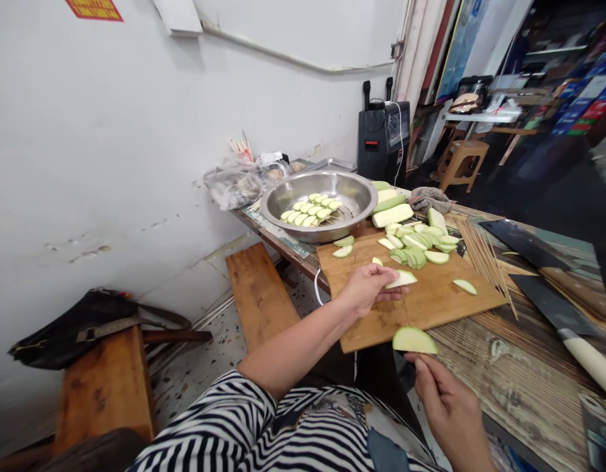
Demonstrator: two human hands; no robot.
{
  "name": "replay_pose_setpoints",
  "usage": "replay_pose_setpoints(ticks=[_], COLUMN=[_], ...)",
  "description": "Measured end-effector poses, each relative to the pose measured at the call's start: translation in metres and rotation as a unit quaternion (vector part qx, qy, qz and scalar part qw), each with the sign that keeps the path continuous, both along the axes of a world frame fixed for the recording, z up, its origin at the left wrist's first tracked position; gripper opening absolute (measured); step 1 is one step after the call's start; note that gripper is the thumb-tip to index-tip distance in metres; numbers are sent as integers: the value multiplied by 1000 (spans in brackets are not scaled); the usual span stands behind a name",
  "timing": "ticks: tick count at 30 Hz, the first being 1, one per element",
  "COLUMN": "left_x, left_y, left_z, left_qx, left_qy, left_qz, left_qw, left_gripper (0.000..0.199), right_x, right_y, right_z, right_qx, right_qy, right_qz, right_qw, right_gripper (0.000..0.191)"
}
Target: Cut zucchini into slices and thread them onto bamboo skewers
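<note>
My left hand (366, 288) is above the cutting board (431, 308), pinching a pale zucchini slice (402, 280) between thumb and fingers. Closer to my body, my right hand (448, 400) grips a thin skewer, mostly hidden by the fingers. A half-round zucchini slice (414, 341) with a green rind is threaded on it, just past my fingertips. At the board's far side lies a pile of cut zucchini slices (416, 242), and one loose slice (465, 286) rests toward the right. The steel basin (364, 203) beyond the board holds several skewered slices (310, 211).
Bare bamboo skewers (484, 262) lie right of the board, beside two cleavers (553, 305). Larger zucchini pieces (392, 215) and a grey cloth (429, 198) sit behind the pile. A black speaker (384, 141) stands at the back. Wooden benches (261, 295) are at left.
</note>
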State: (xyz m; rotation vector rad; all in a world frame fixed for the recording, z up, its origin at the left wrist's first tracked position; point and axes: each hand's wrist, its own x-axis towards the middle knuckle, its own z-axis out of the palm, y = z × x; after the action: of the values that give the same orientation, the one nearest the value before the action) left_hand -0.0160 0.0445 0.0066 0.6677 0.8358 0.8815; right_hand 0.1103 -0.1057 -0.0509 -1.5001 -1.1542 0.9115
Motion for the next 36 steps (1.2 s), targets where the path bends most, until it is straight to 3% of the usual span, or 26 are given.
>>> replay_pose_setpoints(ticks=[2, 5, 9, 12, 15, 18, 20, 22, 25, 28, 30, 34, 36], left_x=[2, 7, 12, 15, 17, 19, 19, 19, 17, 17, 17, 18, 18], left_y=[-2, -7, -12, -13, -14, -14, -14, -13, -13, -12, -12, -13, -14], left_z=[2, 5, 5, 4, 2, 2, 3, 4, 5, 5, 3, 1, 1], left_qx=[-7, -34, -32, -20, -5, 13, 21, 23, 22, 22, 19, 11, 10], left_qy=[-49, -105, -102, -90, -83, -80, -83, -86, -90, -92, -89, -88, -88], left_qz=[-2, 1, 38, 61, 61, 53, 45, 35, 24, 22, 24, 28, 28], left_qw=[999, 994, 994, 994, 995, 995, 995, 995, 995, 995, 996, 996, 996], left_gripper=[4, 16, 22, 21, 20, 20, 20, 19, 19, 19, 20, 18, 17], right_x=[-4, -10, -13, -11, -6, -4, -5, -8, -13, -17, -18, -17, -16], right_y=[-1, 0, 1, 1, 2, 2, 2, 1, 2, 2, 2, 0, -1], right_z=[1, 5, 13, 12, 6, 1, 1, 2, 5, 5, 3, -4, -7], right_qx=[-54, -109, -136, -146, -86, 2, -8, -62, -118, -124, -119, -87, -80], right_qy=[124, 291, 370, 348, 165, -1, 21, 146, 356, 425, 394, 227, 197], right_qz=[41, 72, 95, 102, 46, -12, 6, 53, 97, 105, 90, 50, 48], right_qw=[990, 948, 914, 921, 981, 1000, 1000, 986, 922, 890, 907, 969, 976], right_gripper=[33, 32, 26, 29, 36, 37, 36, 33, 26, 23, 26, 35, 36])
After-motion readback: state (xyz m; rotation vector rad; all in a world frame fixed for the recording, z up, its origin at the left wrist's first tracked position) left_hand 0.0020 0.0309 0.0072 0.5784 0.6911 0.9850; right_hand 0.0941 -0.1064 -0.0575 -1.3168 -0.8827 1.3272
